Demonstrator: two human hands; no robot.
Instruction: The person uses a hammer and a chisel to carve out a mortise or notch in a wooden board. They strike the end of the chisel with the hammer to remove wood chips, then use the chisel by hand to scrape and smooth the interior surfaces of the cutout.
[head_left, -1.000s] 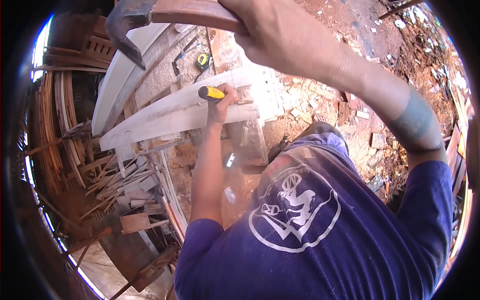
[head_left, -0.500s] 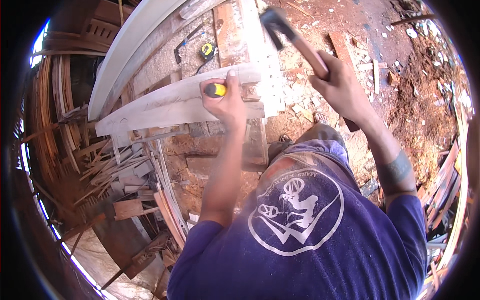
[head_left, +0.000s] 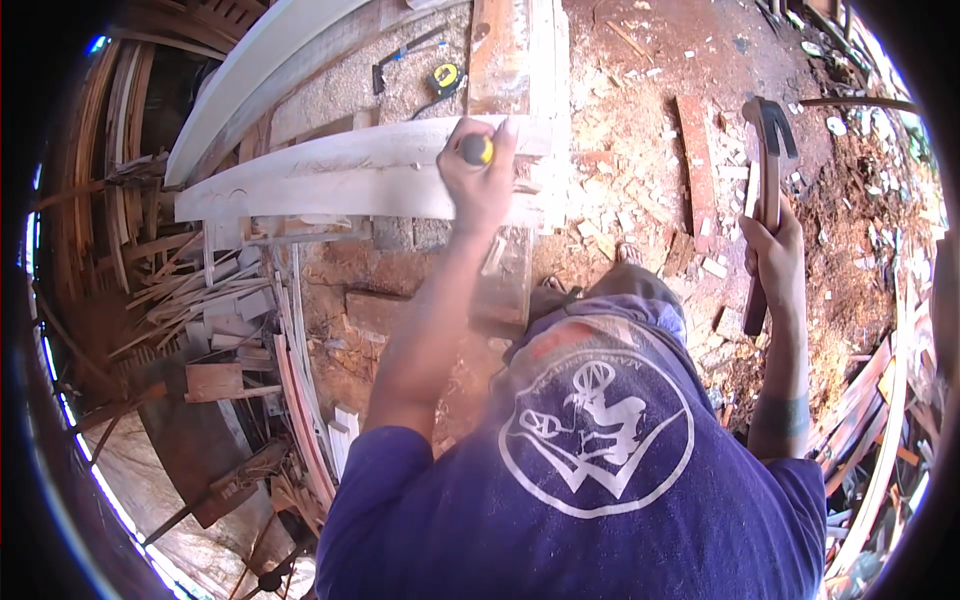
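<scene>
My left hand (head_left: 474, 190) is closed around the yellow and black handle of a chisel (head_left: 477, 150), held over the right end of a pale, curved wooden board (head_left: 330, 165). The chisel's blade is hidden beneath the hand, so I cannot tell whether it touches the wood. Out to the right, my right hand (head_left: 779, 250) grips a hammer (head_left: 768, 190) by its wooden handle. The hammer's dark, claw-like head points away from me, well apart from the board.
Beyond the board lie a yellow and black tape measure (head_left: 445, 78) and a thin black and blue tool (head_left: 405, 60). A larger curved timber (head_left: 235, 85) arcs at the far left. Scrap strips (head_left: 205, 300) pile up on the left. Chips and a plank (head_left: 694, 165) lie on the ground.
My right hand has swung the hammer outward to the right, away from the board. The left hand still holds the chisel and appears slightly farther right and up in view.
</scene>
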